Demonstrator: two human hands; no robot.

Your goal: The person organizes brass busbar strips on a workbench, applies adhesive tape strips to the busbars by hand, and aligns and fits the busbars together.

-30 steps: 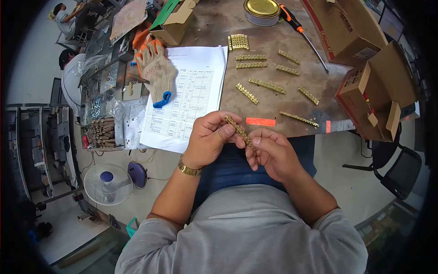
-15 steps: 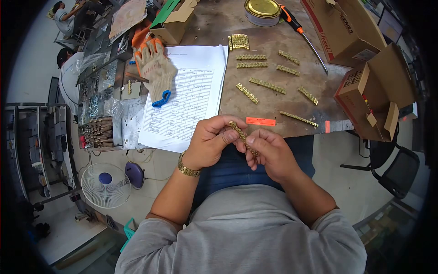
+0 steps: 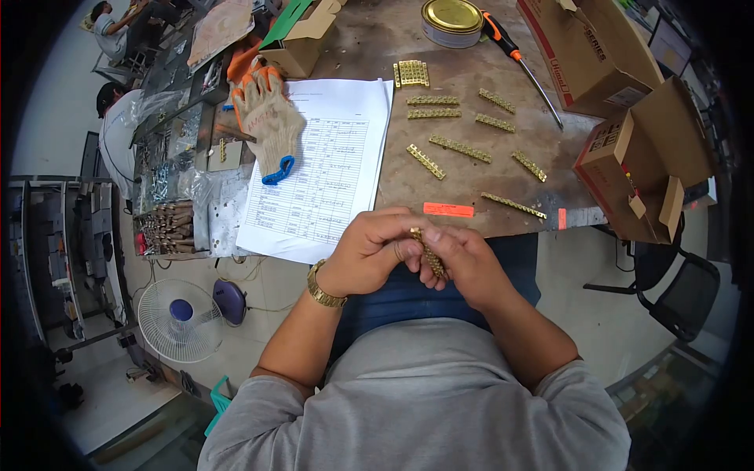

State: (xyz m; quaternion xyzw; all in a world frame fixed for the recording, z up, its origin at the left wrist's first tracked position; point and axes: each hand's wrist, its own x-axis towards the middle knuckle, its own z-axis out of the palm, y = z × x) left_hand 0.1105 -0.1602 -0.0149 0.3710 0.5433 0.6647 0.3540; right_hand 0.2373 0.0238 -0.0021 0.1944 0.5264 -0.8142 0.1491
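Between my two hands, just off the table's front edge, is a brass terminal bar [image 3: 430,255] with a row of small knobs or screws along it. My left hand [image 3: 373,250] pinches its upper end with thumb and fingers closed. The fingers of my right hand [image 3: 465,263] are curled round the bar's other side, the thumb near its top. Fingers hide part of the bar. On the table ahead lie several similar brass bars [image 3: 460,149], spread apart, and a set of them [image 3: 411,74] side by side. An orange-red label [image 3: 448,209] lies just beyond my hands.
Printed sheets [image 3: 322,169] lie left, under a work glove [image 3: 271,118]. A screwdriver [image 3: 522,67] and a round tin [image 3: 452,22] are at the back. Open cardboard boxes [image 3: 605,169] stand right. A fan [image 3: 181,318] is on the floor at left; two people sit beyond.
The bar has turned more upright between my fingers. My right hand has closed in towards the left, its thumb now higher on the bar. Things on the table have not moved.
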